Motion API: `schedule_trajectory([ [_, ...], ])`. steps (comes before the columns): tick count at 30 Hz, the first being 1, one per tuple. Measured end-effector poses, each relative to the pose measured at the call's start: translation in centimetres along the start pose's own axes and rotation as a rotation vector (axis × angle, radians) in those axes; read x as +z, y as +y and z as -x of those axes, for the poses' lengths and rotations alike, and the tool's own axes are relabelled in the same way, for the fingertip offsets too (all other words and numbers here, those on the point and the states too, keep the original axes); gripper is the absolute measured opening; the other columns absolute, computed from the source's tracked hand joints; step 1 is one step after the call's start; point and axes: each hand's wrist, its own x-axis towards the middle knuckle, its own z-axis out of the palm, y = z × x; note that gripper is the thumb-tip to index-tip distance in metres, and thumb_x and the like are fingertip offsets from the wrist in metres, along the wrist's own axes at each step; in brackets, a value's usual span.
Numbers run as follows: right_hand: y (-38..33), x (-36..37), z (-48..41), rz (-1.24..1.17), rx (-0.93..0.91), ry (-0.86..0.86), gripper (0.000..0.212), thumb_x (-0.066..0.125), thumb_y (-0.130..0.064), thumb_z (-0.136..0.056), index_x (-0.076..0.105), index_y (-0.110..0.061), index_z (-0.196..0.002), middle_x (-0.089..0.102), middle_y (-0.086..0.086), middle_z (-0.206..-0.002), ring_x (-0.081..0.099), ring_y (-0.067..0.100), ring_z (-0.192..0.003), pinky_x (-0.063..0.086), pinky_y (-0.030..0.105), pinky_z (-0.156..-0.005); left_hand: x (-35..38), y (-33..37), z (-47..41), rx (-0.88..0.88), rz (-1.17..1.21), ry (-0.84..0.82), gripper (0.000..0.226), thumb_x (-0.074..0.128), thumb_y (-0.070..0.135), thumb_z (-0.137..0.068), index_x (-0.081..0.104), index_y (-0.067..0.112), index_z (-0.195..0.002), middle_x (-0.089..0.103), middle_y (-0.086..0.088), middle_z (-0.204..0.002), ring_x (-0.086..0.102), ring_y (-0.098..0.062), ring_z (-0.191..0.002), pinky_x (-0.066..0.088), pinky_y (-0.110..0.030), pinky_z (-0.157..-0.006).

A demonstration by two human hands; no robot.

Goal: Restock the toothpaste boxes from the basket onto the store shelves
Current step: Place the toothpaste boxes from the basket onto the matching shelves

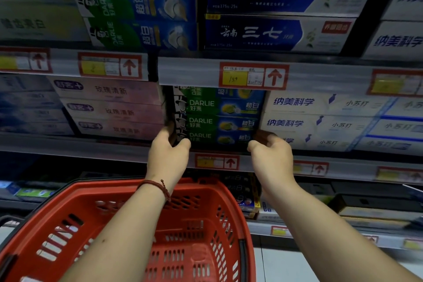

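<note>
A stack of green-and-blue DARLIE toothpaste boxes (217, 119) stands on the middle shelf (91, 146). My left hand (168, 155) grips the stack's left end, with the fingers behind the boxes and the thumb on the front of the bottom box. At the stack's right end my right hand (271, 153) holds it the same way. The red plastic basket (160, 231) hangs below my forearms; the part of its inside that shows holds no boxes. A red cord bracelet is on my left wrist.
Pink boxes (114, 110) sit left of the stack and white-and-blue boxes (320, 119) sit right of it. The upper shelf carries green DARLIE boxes (142, 14) and dark blue boxes (263, 9). Red-and-yellow price tags (251, 76) line the shelf edges. More boxes lie on the lower shelf (247, 194).
</note>
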Motion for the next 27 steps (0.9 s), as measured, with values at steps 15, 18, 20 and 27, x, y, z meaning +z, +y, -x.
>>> schedule_trajectory([
  [15,0.4,0.6,-0.2,-0.023,0.020,-0.073,0.019,0.065,-0.011,-0.088,0.069,-0.027,-0.099,0.072,-0.007,-0.099,0.064,0.015,-0.099,0.050,0.033,-0.087,-0.4,-1.4,-1.2,-0.001,0.004,0.081,0.052,0.060,0.021,-0.092,0.055,0.032,-0.142,0.068,-0.001,-0.126,0.066,-0.039,-0.110,0.056,-0.047,-0.089],
  [18,0.4,0.9,-0.4,-0.028,0.006,-0.064,0.023,0.065,-0.011,-0.088,0.069,-0.027,-0.104,0.072,-0.006,-0.102,0.065,0.015,-0.099,0.050,0.034,-0.087,-0.5,-1.5,-1.1,-0.001,0.011,0.112,0.049,0.060,0.024,-0.091,0.059,0.029,-0.139,0.068,0.008,-0.122,0.067,-0.029,-0.108,0.057,-0.047,-0.094],
  [20,0.3,0.9,-0.3,-0.052,0.006,-0.065,0.030,0.065,-0.010,-0.089,0.068,-0.023,-0.116,0.071,-0.006,-0.103,0.063,0.012,-0.097,0.047,0.030,-0.083,-0.5,-1.6,-1.2,0.000,0.023,0.112,0.051,0.060,0.029,-0.086,0.061,0.030,-0.137,0.071,0.007,-0.118,0.069,-0.030,-0.103,0.059,-0.047,-0.090],
  [27,0.3,0.7,-0.6,-0.096,0.033,-0.078,0.029,0.066,-0.008,-0.089,0.066,-0.016,-0.116,0.066,-0.011,-0.097,0.056,0.000,-0.088,0.041,0.021,-0.070,-0.3,-2.0,-1.9,-0.016,0.072,0.101,0.051,0.066,0.018,-0.088,0.060,0.030,-0.137,0.067,0.011,-0.114,0.065,-0.020,-0.102,0.057,-0.039,-0.090],
])
